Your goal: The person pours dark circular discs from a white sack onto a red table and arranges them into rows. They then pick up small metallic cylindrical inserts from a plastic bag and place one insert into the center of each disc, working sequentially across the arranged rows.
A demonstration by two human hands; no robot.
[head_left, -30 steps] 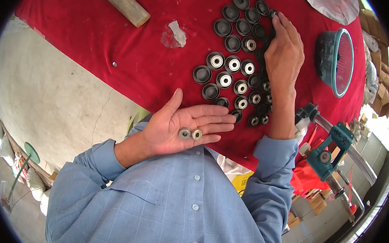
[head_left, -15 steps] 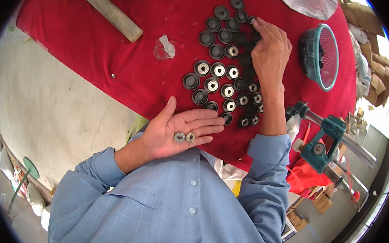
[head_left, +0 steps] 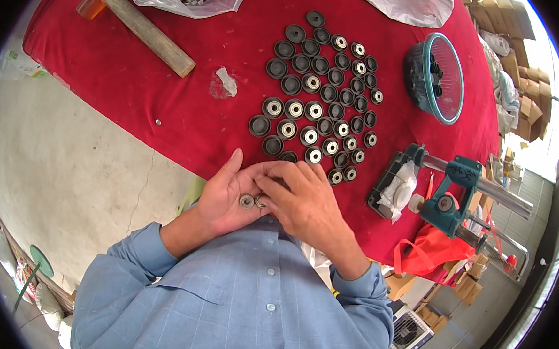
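Note:
My left hand [head_left: 212, 203] is palm up with its fingers out straight, and small metal ball bearings [head_left: 246, 201] lie on the palm. Over it comes my right hand [head_left: 313, 207], its fingertips closed on the bearing [head_left: 260, 202] nearer the fingers and partly covering it. Beyond both hands, many round black plastic cups [head_left: 260, 125] are spread on the red cloth. Some of them have a shiny bearing [head_left: 308, 135] seated in the middle; others hold none. My left fingertips are partly hidden beneath the right hand.
A wooden-handled hammer [head_left: 152, 35] and a clear bag [head_left: 218, 9] of metal pieces lie at the far left. At right stand a teal-rimmed basket [head_left: 434, 37] with black parts and a green press [head_left: 448, 212]. A white bag [head_left: 426, 12] with black pieces lies far right.
My right hand has come back from the far right cups to the left palm. More bearings show in the far right cups. The view has shifted slightly.

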